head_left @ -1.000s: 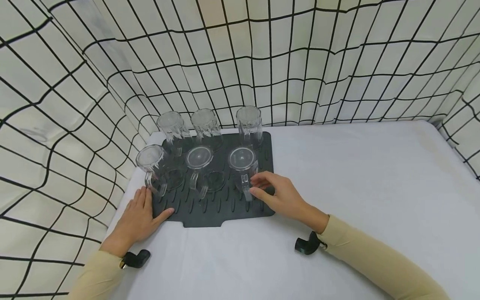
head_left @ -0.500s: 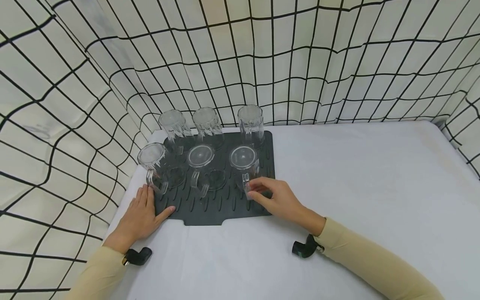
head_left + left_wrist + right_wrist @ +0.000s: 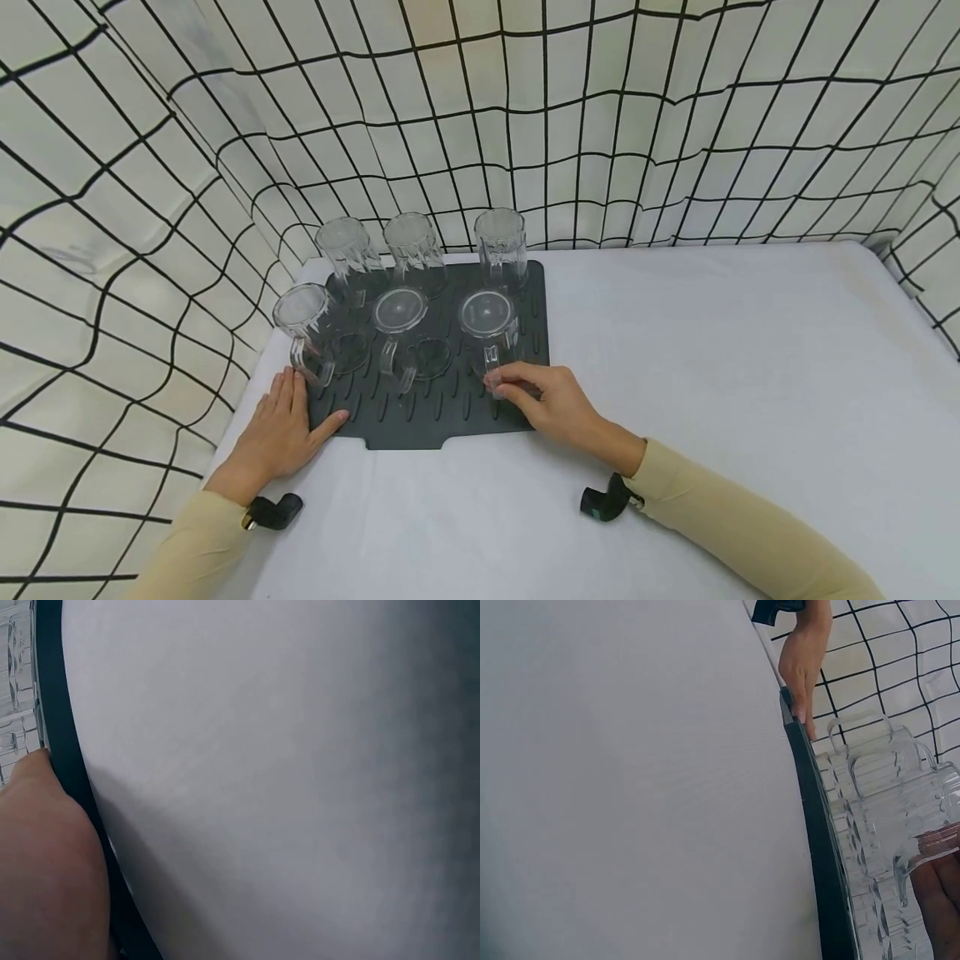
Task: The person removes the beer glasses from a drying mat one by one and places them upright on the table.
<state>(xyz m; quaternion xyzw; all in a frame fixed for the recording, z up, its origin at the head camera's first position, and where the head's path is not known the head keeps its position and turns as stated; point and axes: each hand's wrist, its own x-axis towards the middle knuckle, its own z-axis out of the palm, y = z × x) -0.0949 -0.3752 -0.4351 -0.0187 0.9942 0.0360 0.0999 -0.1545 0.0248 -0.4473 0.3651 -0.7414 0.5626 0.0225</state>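
Note:
On the dark grey ribbed mat (image 3: 408, 421) stand clear glass mugs in two rows of three. The front ones look upside down, their handles toward me. My right hand (image 3: 555, 404) holds the handle of the front-right mug (image 3: 487, 315) between thumb and fingers; in the right wrist view those fingers (image 3: 937, 892) show behind the glass handle (image 3: 904, 874). My left hand (image 3: 277, 425) lies with straight fingers along the mat's left edge, its thumb on the front-left corner. Just above its fingertips is the front-left mug (image 3: 302, 308). The mug held by my right hand still stands on the mat.
A front-middle mug (image 3: 401, 312) stands between the outer two. Behind are the back mugs (image 3: 501, 242). Black netting (image 3: 600, 150) over pale walls rises at the back and sides. White cloth (image 3: 712, 358) covers the table.
My right hand has moved slightly left and down, its fingers closing around the front-right mug's handle. My left hand stays in place on the mat's edge, and the mugs have not visibly moved.

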